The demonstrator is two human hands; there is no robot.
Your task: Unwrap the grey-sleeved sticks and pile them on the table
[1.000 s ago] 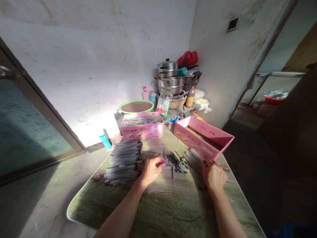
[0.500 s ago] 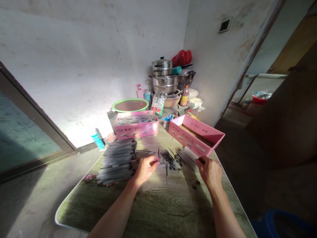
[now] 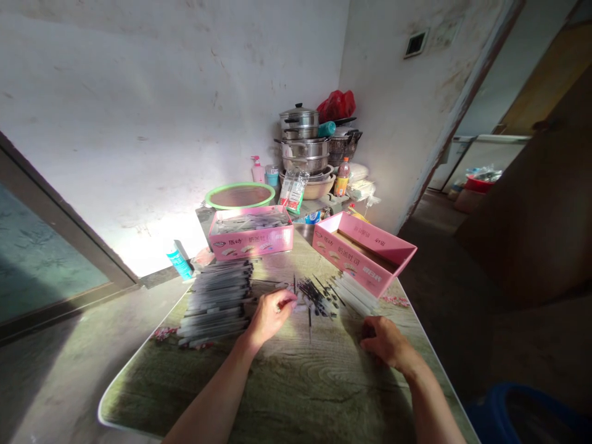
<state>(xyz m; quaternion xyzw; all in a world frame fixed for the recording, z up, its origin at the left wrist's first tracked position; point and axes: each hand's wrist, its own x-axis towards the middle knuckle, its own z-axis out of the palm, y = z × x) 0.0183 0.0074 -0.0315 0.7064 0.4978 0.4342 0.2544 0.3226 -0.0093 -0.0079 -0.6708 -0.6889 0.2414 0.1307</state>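
Observation:
My left hand is closed in a pinch over the middle of the table, close to a loose heap of thin black sticks and small black pieces. Whatever its fingertips hold is too small to make out. To its left lies a wide stack of slim, greyish translucent strips with dark lines. My right hand rests low on the tabletop, fingers curled under and their tips hidden. Just beyond it, a bundle of whitish translucent strips lies in front of a pink box.
A pink box holding similar strips stands at the back left; another pink box with a brown bottom sits tilted at the right. Behind are a green-rimmed tray, steel pots and a bottle. The table's right edge borders dark floor.
My right hand has come back toward me from the whitish strips, down onto the spot where small dark pieces lay, now covered. The left hand has hardly moved.

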